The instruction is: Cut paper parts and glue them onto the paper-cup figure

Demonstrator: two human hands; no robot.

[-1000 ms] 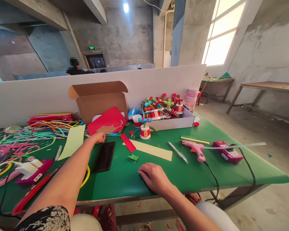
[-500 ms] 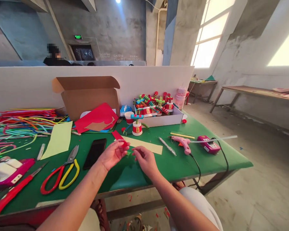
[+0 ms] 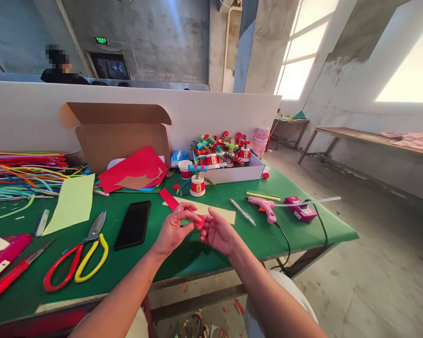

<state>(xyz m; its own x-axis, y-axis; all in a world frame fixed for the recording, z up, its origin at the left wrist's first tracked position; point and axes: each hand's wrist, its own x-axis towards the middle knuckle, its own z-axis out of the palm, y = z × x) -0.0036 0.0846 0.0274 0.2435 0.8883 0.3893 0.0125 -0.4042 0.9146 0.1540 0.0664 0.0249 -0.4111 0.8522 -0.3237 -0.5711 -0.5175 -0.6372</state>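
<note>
My left hand (image 3: 176, 230) is closed in a pinch on a small red paper piece (image 3: 199, 221), held above the table edge. Palm turned up, my right hand (image 3: 219, 231) meets it from the other side, its fingers curled against the piece. Just behind them a red paper strip (image 3: 168, 199) lies over a pale yellow paper strip (image 3: 216, 212). Beyond stands a figure made from a red-and-white paper cup (image 3: 198, 186), with coiled arms and a blue crosspiece.
Left on the green table are a phone (image 3: 133, 225), scissors (image 3: 78, 258), light green paper (image 3: 70, 203) and pipe cleaners (image 3: 31, 180). To the right lie a pen (image 3: 242, 211), pink glue gun (image 3: 264, 206) and power strip (image 3: 301, 209). A white box (image 3: 232, 175) of figures stands behind.
My right hand has turned palm up and come in against the red piece. My left hand has shifted right with it. The view has swung slightly.
</note>
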